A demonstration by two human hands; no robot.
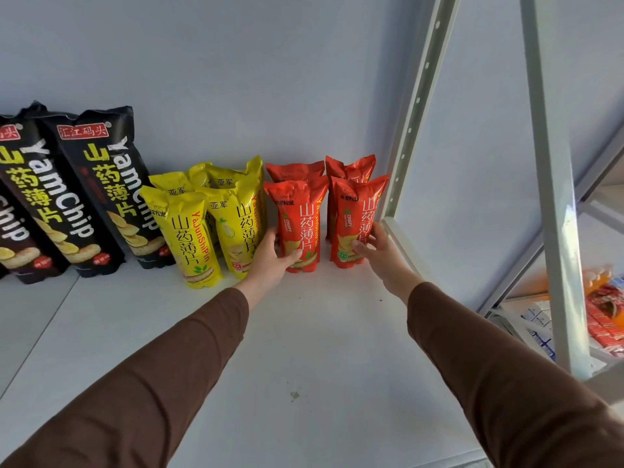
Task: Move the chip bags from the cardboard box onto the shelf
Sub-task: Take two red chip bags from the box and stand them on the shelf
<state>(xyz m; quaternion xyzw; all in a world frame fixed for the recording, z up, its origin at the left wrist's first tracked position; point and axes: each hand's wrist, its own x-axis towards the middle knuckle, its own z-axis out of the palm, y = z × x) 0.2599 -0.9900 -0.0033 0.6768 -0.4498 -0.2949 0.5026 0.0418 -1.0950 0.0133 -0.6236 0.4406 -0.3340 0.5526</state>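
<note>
Several red chip bags stand upright at the back right of the white shelf point(304, 332). My left hand point(273, 261) wraps the lower part of the front left red bag point(300, 217). My right hand point(378, 251) grips the lower right side of the front right red bag point(356, 214). Two more red bags point(351, 167) stand behind them against the wall. Yellow chip bags point(189, 231) stand just left of the red ones, touching my left hand. The cardboard box is out of view.
Tall black YamChip bags point(94, 184) lean at the back left. A grey perforated shelf upright point(408, 130) rises right beside the right red bag, and another post point(553, 197) stands nearer. Packaged goods point(604, 312) lie on a lower shelf at the right.
</note>
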